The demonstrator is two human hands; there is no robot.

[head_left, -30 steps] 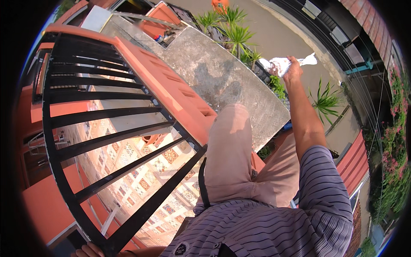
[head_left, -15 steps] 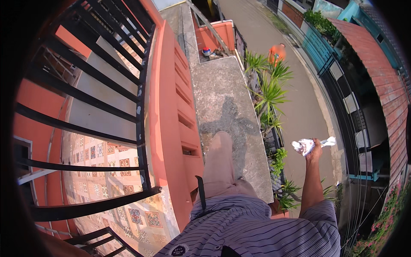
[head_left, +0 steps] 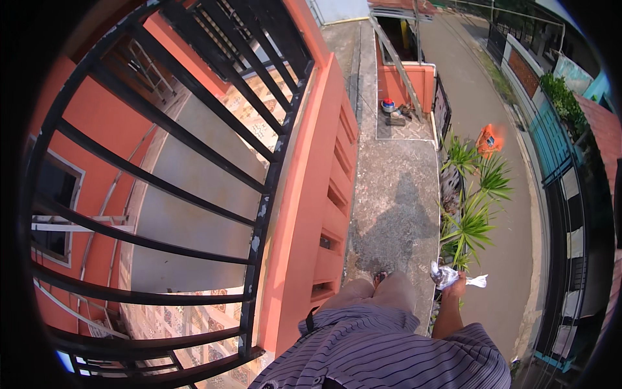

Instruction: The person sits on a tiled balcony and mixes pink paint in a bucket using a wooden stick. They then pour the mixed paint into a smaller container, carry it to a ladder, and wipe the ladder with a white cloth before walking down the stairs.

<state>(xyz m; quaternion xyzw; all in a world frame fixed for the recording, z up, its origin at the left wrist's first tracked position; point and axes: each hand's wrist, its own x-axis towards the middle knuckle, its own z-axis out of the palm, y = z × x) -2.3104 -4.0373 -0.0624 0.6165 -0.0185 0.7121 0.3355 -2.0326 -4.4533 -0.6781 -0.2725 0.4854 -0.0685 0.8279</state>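
Observation:
My right hand (head_left: 456, 286) is held out at the right, closed around the middle of a crumpled white plastic bag (head_left: 444, 277). A bulging end with something greyish inside sticks out on one side of the fist. The bag's loose white tail (head_left: 477, 281) shows on the other side. Behind the bag are the spiky green plants (head_left: 470, 227) along the ledge's edge. My left hand is out of the picture. My legs stand on a narrow concrete ledge (head_left: 395, 168).
Left of me runs a black metal railing (head_left: 259, 227) above an orange wall (head_left: 304, 227). Farther along lie a red, white and blue container (head_left: 388, 106) and a slanted post (head_left: 395, 61). Down on the road (head_left: 479, 84), a person in orange (head_left: 490, 140) is seen.
My right hand has come lower and closer to my body with the bag still in it. My view has swung left, showing more railing, and the person in orange appears farther right.

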